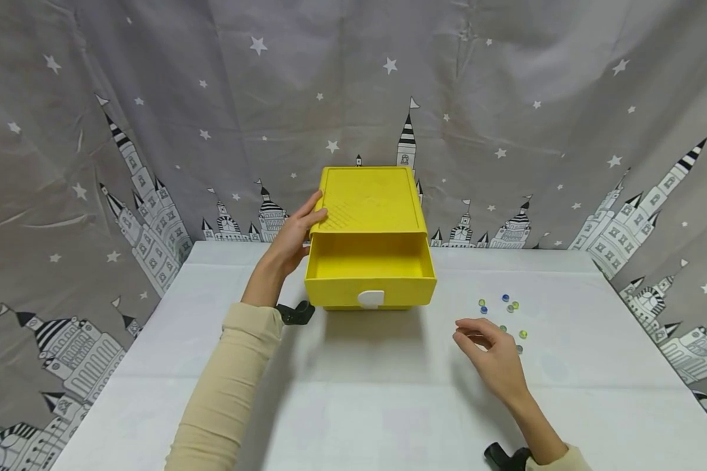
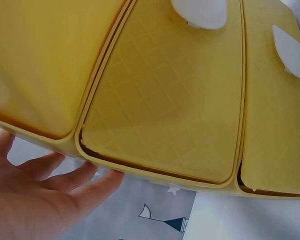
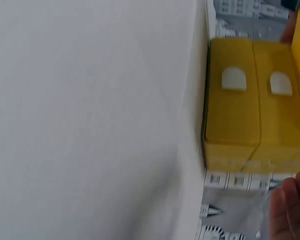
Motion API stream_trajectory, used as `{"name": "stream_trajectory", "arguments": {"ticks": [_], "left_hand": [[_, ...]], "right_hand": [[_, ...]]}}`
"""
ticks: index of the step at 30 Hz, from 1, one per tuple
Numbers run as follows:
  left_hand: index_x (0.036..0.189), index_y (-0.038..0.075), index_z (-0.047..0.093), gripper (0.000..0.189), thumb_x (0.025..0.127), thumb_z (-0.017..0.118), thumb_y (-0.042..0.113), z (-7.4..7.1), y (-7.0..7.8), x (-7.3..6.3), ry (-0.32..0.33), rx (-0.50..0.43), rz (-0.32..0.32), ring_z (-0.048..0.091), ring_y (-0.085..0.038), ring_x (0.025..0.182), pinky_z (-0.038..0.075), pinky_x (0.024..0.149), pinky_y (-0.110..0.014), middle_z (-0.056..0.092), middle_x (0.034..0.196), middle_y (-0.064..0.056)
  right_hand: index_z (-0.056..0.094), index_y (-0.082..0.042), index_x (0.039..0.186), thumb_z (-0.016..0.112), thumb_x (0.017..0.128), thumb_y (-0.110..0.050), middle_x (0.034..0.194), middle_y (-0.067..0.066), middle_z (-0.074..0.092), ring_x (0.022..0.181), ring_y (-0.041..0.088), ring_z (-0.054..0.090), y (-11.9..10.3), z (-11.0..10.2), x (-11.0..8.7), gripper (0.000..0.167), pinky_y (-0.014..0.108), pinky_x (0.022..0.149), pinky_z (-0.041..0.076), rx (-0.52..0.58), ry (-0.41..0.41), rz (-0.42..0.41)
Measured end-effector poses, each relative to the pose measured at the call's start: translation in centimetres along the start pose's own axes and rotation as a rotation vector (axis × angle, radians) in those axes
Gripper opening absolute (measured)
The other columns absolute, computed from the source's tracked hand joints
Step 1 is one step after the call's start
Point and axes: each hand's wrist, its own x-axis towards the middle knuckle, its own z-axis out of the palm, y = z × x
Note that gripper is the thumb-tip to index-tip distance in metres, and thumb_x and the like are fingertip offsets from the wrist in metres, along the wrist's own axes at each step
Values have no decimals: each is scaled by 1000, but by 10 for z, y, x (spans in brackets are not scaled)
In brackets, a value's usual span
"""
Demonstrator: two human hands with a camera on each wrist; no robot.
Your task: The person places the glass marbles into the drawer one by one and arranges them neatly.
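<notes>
Nearest me, at the yellow drawer box's (image 1: pixel 371 196) 4 o'clock in the head view, the right hand (image 1: pixel 493 358) hovers, fingers and thumb bent toward each other; I can't tell whether anything sits between them. Small glass beads (image 1: pixel 523 334) lie scattered beside it. At 9 o'clock, well apart, the left hand (image 1: pixel 289 241) rests spread fingers against the box, which stands upright near the counter's (image 1: pixel 377 392) far edge, top drawer (image 1: pixel 336 292) pulled out, white handle (image 1: pixel 371 299) facing me.

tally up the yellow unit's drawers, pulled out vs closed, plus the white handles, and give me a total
Pulled-out drawer: 1
Closed drawers: 2
White handles: 3
Total: 6
</notes>
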Motion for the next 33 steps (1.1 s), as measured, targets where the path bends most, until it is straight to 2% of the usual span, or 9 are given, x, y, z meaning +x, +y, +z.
{"name": "stream_trajectory", "arguments": {"ticks": [6, 11, 16, 18, 20, 25, 28, 33], "left_hand": [[156, 42, 22, 62, 102, 50, 34, 0, 0, 0, -3, -6, 0, 30, -29, 141, 29, 108, -59, 13, 164, 6], [156, 42, 22, 61, 102, 50, 35, 0, -1, 0, -4, -5, 3, 29, -29, 142, 29, 108, -58, 12, 164, 6], [156, 42, 22, 62, 102, 51, 35, -1, -1, 1, -4, -13, 8, 31, -29, 141, 30, 108, -58, 13, 164, 5], [156, 42, 22, 62, 102, 51, 35, -1, -2, 1, -5, -14, 8, 32, -29, 141, 29, 108, -58, 13, 164, 6], [156, 41, 22, 62, 102, 51, 35, -1, -2, 2, -6, -15, 8, 33, -29, 140, 29, 108, -58, 14, 164, 6], [156, 41, 23, 62, 101, 52, 35, -1, -1, 2, 3, 2, 8, 39, -29, 136, 32, 107, -57, 17, 163, 4], [156, 41, 23, 62, 101, 52, 35, -1, -2, 1, 8, 11, 5, 40, -30, 135, 33, 106, -56, 17, 163, 4], [156, 41, 24, 62, 101, 52, 35, -1, -2, 1, 13, 8, 4, 40, -30, 134, 35, 106, -55, 16, 163, 3]], "right_hand": [[70, 11, 99, 67, 86, 11, 94, 23, 68, 84, 0, 60, -18, -16, 4, 14, 11, 77, 46, -62, 91, -6], [71, 9, 100, 68, 85, 11, 94, 20, 68, 84, -3, 57, 14, -25, 10, 16, 10, 78, 45, -94, 178, 8], [71, 8, 103, 70, 86, 6, 98, 19, 69, 87, -6, 56, 43, -31, 15, 17, 9, 79, 45, -113, 165, 31], [71, 9, 104, 70, 87, 3, 101, 19, 69, 89, 0, 58, 48, -33, 17, 18, 10, 79, 45, -131, 152, 50], [70, 9, 106, 70, 88, 0, 105, 20, 69, 97, 10, 61, 52, -34, 18, 21, 13, 83, 46, -157, 138, 81], [68, 8, 114, 68, 90, -7, 120, 25, 64, 120, 40, 54, 58, -36, 23, 28, 42, 98, 43, -203, 69, 166], [66, 9, 117, 67, 91, -10, 126, 28, 60, 125, 48, 48, 60, -38, 24, 32, 56, 102, 38, -193, 19, 209], [65, 9, 120, 67, 92, -12, 130, 30, 57, 128, 50, 44, 64, -41, 25, 35, 60, 104, 33, -215, -25, 240]]}}
